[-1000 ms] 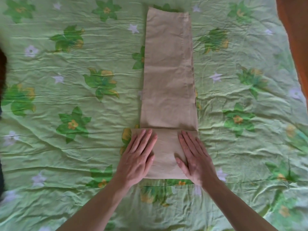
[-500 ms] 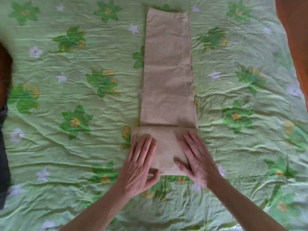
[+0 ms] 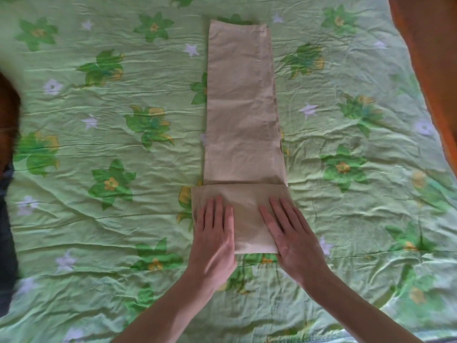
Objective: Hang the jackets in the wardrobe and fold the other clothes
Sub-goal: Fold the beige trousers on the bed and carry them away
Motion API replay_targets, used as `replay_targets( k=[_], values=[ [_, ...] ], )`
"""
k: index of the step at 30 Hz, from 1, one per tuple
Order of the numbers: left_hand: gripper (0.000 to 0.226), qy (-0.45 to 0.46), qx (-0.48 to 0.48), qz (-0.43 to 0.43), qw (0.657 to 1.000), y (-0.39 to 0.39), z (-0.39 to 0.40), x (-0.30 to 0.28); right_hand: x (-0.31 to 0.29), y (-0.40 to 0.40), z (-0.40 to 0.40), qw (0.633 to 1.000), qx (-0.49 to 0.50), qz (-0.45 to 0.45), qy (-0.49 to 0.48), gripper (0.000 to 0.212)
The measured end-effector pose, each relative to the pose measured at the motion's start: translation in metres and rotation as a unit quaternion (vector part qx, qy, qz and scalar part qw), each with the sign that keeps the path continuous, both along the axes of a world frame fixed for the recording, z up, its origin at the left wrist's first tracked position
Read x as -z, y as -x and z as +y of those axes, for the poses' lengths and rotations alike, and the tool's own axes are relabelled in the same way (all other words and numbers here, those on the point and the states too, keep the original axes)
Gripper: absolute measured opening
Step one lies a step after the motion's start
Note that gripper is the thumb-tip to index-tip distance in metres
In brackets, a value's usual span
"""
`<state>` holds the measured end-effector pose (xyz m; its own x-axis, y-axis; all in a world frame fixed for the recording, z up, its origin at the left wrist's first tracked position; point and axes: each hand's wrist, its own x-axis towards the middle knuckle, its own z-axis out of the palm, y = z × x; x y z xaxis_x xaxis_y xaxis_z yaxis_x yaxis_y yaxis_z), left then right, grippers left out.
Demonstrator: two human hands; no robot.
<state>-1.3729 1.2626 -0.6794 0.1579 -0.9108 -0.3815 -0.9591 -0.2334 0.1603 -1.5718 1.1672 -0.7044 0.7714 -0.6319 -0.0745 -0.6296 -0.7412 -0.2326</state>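
While both hands slide back toward the near edge of the fold, a pair of beige trousers lies lengthwise down the middle of a bed, its near end turned over into a flat band. A second ago the fingertips reached almost to the band's far crease; now the left hand and the right hand sit lower, with the palms over the doubled edge nearest the person. Both are spread flat, fingers straight and close together, pressing the cloth down and gripping nothing. The folded band itself has hardly shifted, and the long upper part of the trousers stretches away toward the far side of the bed, unfolded. That suggests a smoothing stroke to set the first fold, with further folds up the length probably to come; no jacket or wardrobe is in sight from the head camera. The trousers rest on a light green quilt printed with darker green and yellow flowers and small white stars, its surface wrinkled throughout. An orange-brown floor shows past the quilt's far right corner, and something dark and blurred sits at the left edge, too indistinct to identify
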Motion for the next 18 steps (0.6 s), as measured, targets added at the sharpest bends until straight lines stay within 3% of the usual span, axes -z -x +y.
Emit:
replay_targets(
  k=[6, 9, 13, 15, 18],
  values=[
    [0.075, -0.077, 0.05, 0.024, 0.995, -0.017, -0.01, -0.06, -0.043, 0.012, -0.006, 0.998, -0.043, 0.004, -0.056, 0.108],
    [0.058, -0.105, 0.039, 0.119, 0.987, -0.027, -0.004, -0.077, -0.076, 0.023, -0.015, 0.992, -0.036, 0.006, -0.124, 0.084],
    [0.032, -0.189, 0.008, 0.278, 0.942, -0.042, -0.009, -0.097, -0.102, 0.039, -0.036, 0.947, 0.007, 0.015, -0.32, 0.049],
    [0.018, -0.194, -0.044, 0.361, 0.911, -0.052, -0.015, -0.095, -0.098, 0.048, -0.043, 0.903, 0.072, -0.067, -0.418, 0.046],
    [0.002, -0.114, -0.162, 0.425, 0.883, -0.069, -0.022, -0.08, -0.083, 0.048, -0.034, 0.865, 0.211, -0.249, -0.381, 0.045]
  ],
)
